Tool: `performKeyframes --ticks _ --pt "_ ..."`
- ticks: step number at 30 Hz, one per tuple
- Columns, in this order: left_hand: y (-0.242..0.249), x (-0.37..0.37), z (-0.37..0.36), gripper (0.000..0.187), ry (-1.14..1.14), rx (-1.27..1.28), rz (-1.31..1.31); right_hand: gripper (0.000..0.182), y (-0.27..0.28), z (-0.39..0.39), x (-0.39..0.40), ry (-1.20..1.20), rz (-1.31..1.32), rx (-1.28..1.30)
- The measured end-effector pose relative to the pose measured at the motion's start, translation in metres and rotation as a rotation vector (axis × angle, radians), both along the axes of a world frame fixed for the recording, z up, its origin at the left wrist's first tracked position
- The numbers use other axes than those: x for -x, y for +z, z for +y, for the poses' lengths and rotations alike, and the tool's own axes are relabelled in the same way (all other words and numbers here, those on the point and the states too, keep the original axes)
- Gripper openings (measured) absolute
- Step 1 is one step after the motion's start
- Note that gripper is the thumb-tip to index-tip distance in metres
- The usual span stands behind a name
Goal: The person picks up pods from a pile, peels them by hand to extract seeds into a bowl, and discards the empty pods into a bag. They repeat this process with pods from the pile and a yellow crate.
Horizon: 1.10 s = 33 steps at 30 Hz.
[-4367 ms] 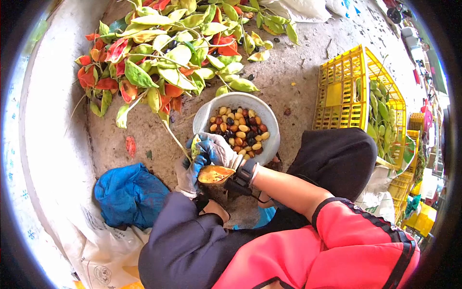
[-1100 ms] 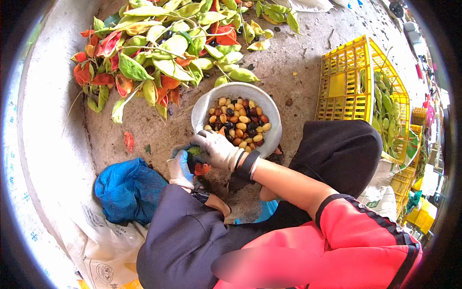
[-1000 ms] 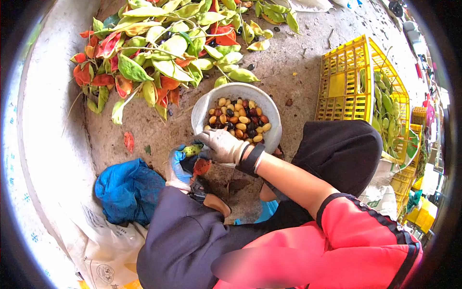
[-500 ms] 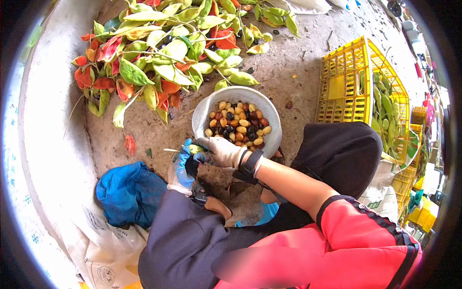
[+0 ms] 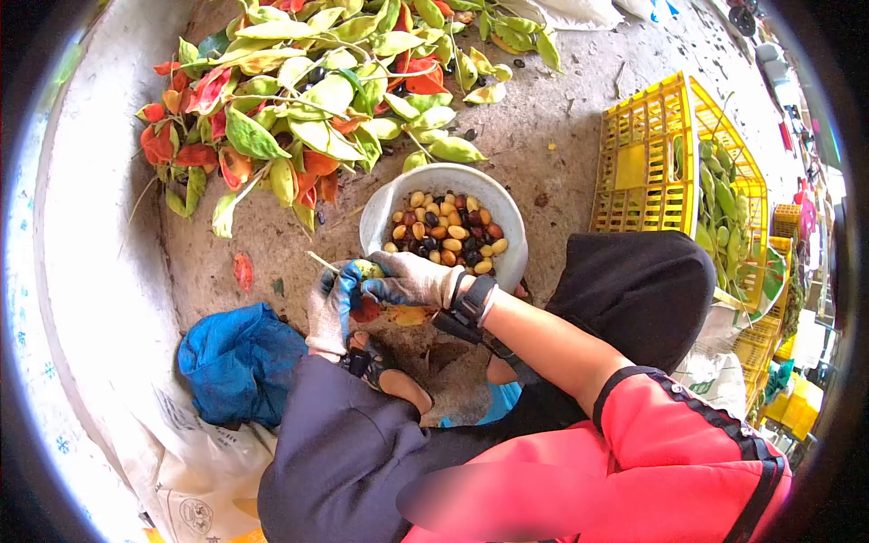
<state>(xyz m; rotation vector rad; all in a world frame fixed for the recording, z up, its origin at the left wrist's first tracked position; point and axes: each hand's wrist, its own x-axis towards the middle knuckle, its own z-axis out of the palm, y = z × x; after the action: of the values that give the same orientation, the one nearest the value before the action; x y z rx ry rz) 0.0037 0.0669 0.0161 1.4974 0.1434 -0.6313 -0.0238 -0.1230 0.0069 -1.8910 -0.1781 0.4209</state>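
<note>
Both hands wear pale work gloves with blue-coated fingers. My left hand pinches the stem end of a green seed pod, whose thin stem points up to the left. My right hand closes on the same pod from the other side. Below the fingers, the pod's orange-red inner side shows. Just beyond the right hand stands a white bowl, holding large seeds in cream, orange, brown and black.
A heap of green and red-orange pods lies on the concrete floor ahead. At the right, a yellow crate contains green pods. A blue cloth bundle and a white sack lie at the left. A red husk piece rests nearby.
The pod has opened between my hands, and its orange-red inside now shows beneath the fingers. My left hand has turned and shifted slightly left.
</note>
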Motion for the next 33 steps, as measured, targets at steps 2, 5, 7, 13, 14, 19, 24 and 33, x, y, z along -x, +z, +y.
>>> performKeyframes --ticks 2,5,7,13,14,19,24,33 --pt "0.017 -0.006 0.004 0.034 -0.119 -0.250 -0.059 0.035 0.004 0.001 -0.002 -0.004 0.023 0.045" --pt "0.014 -0.018 0.023 0.033 -0.366 -0.224 -0.077 0.034 0.003 0.000 -0.001 0.005 0.049 0.012" --pt "0.009 -0.021 0.033 0.030 -0.359 -0.042 0.018 0.032 0.004 -0.004 -0.001 0.021 0.027 -0.026" --pt "0.023 -0.029 0.017 0.030 -0.705 -0.443 -0.310 0.027 -0.011 0.004 0.003 0.002 -0.018 -0.016" --pt "0.020 -0.029 0.016 0.033 -0.738 -0.583 -0.531 0.030 -0.008 0.008 0.007 -0.077 0.051 0.045" --pt "0.015 -0.006 0.002 0.035 -0.576 -0.688 -0.626 0.030 0.009 0.017 0.011 -0.140 0.063 0.251" --pt "0.034 0.012 -0.019 0.032 -0.531 -0.547 -0.602 0.031 0.018 0.015 0.021 -0.183 0.111 0.235" --pt "-0.005 0.012 -0.013 0.020 0.212 0.154 0.007 0.056 -0.014 -0.019 0.005 -0.256 0.348 -0.650"
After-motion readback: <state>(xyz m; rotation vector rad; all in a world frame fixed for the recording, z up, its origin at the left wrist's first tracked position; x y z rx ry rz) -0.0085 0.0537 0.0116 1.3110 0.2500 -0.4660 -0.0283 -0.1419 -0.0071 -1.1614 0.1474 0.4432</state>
